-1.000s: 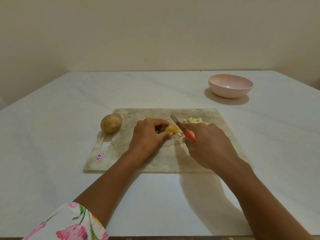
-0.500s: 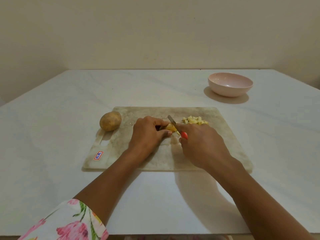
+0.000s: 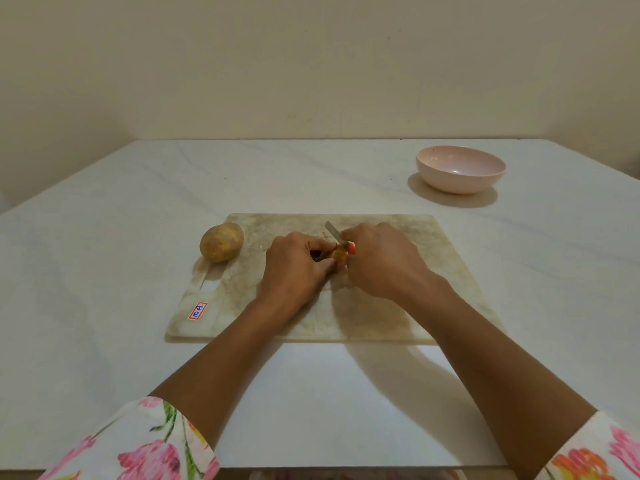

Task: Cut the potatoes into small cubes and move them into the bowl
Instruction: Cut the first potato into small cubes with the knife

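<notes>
Potato piece [image 3: 340, 253], knife [image 3: 334, 232] mostly hidden under left hand [image 3: 294, 268], right hand [image 3: 381, 261].

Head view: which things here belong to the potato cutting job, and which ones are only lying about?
For the job:
- knife, in the right hand
- potato piece, held by the left hand
- whole potato, at the board's left edge
- cutting board
- pink bowl, far right

Only there:
- sticker on the board
- table
</notes>
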